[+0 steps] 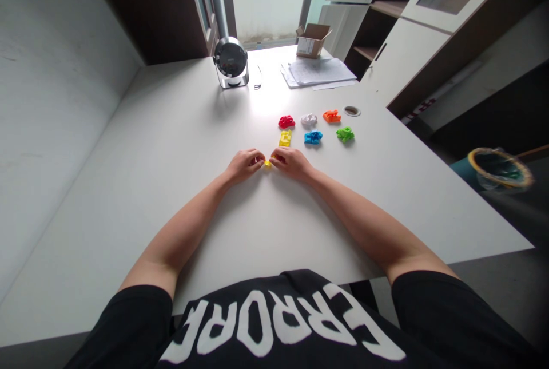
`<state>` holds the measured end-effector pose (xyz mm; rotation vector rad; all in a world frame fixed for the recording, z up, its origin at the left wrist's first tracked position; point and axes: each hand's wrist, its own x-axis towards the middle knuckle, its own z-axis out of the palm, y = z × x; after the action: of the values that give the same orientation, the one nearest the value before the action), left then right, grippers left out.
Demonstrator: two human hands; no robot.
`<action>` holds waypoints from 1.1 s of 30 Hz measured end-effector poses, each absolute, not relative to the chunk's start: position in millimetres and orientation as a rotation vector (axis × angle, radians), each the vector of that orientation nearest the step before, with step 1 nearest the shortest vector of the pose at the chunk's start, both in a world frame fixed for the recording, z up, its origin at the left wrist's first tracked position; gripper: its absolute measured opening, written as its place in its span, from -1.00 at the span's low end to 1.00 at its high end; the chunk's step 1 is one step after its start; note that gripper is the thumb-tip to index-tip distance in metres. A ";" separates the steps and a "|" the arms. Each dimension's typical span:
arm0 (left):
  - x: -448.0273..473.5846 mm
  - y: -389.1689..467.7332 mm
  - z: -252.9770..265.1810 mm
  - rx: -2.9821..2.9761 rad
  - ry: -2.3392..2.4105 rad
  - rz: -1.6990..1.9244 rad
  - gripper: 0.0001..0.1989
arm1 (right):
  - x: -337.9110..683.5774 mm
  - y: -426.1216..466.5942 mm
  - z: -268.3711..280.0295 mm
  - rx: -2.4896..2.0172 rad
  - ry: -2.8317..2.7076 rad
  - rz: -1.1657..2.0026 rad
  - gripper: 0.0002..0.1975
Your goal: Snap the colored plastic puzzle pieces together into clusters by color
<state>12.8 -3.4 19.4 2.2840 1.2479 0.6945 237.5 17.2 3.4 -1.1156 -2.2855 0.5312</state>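
My left hand (246, 166) and my right hand (292, 163) meet over the white table, fingertips almost together. Between them shows a small yellow plastic piece (268, 163), pinched by both hands; the fingers cover part of it, so its exact shape is hidden. Just beyond my right hand lies a yellow plastic block cluster (285, 138). To its right sit a blue plastic cluster (313, 137) and a green one (345, 134). A row behind holds a red cluster (286, 122), a white one (309, 120) and an orange one (331, 116).
The white table (141, 146) meets a wall at left. A round silver-framed black device (231, 62) stands at the back, with papers (321, 71) and an open cardboard box (313, 41) to its right. A cable hole (351, 111) and a bin (500, 169) are at right.
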 end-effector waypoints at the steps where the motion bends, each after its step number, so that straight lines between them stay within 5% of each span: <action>1: 12.7 -3.5 19.4 2.282 1.245 0.694 -0.81 | 237.5 17.3 3.3 -1.113 -2.284 0.531 -0.83; 33: 13.3 -4.4 20.7 2.278 1.253 0.706 -0.81 | 237.2 17.9 2.5 -1.112 -2.278 0.522 -0.83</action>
<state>13.3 -4.4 20.7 2.2781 1.2532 0.7057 237.2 17.9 2.5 -1.1116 -2.2783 0.5219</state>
